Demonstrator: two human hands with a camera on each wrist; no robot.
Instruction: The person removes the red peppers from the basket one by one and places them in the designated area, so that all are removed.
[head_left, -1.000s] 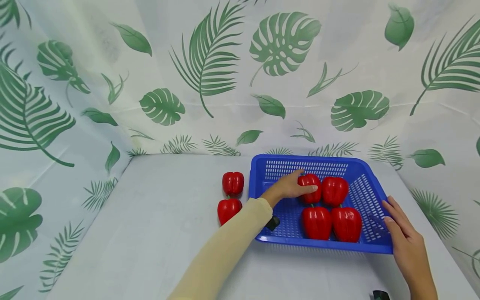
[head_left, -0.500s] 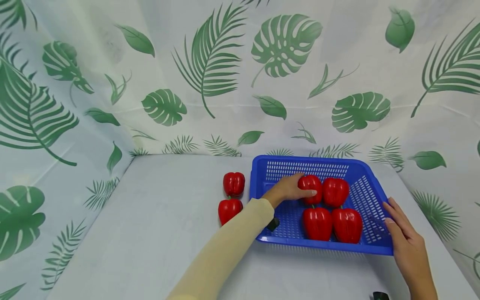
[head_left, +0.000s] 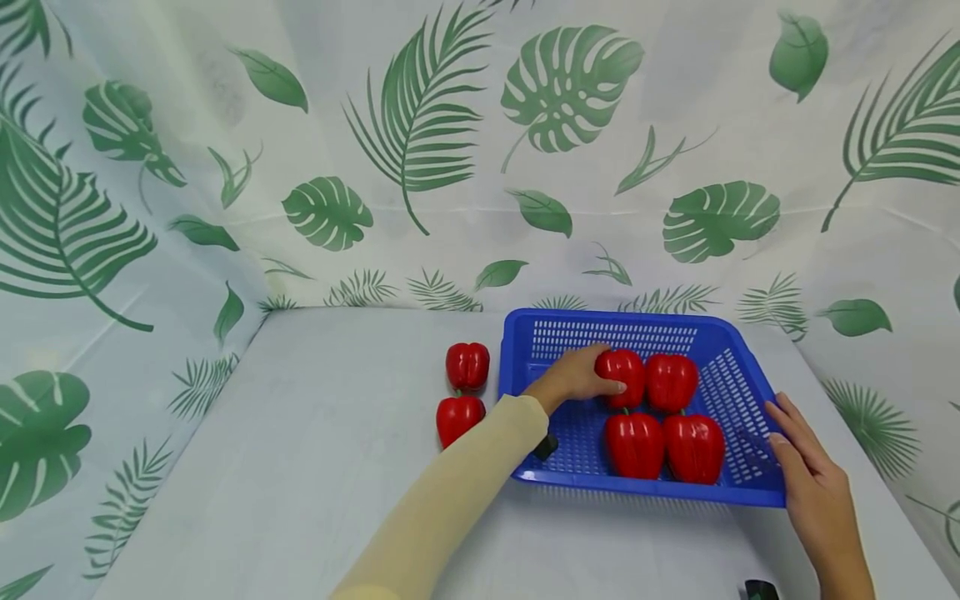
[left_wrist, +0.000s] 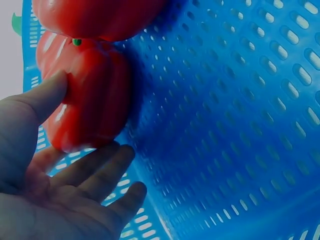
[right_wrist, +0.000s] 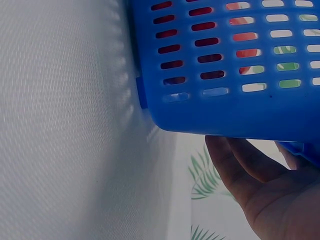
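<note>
My left hand reaches into the blue plastic basket and holds a red bell pepper. In the left wrist view the thumb lies on the pepper's side, with the fingers spread around its lower end. Beside that pepper lie several others: one red bell pepper at the back and two at the front, being the left one. My right hand grips the basket's right rim. In the right wrist view its fingers bear on the rim from outside.
Two red bell peppers, a back one and a front one partly behind the left sleeve, lie on the white table left of the basket. A leaf-print cloth hangs behind and at the sides.
The left thumb has slid slightly down and back along the pepper, and the fingers have come in a little around it. The right hand and basket stay in place.
</note>
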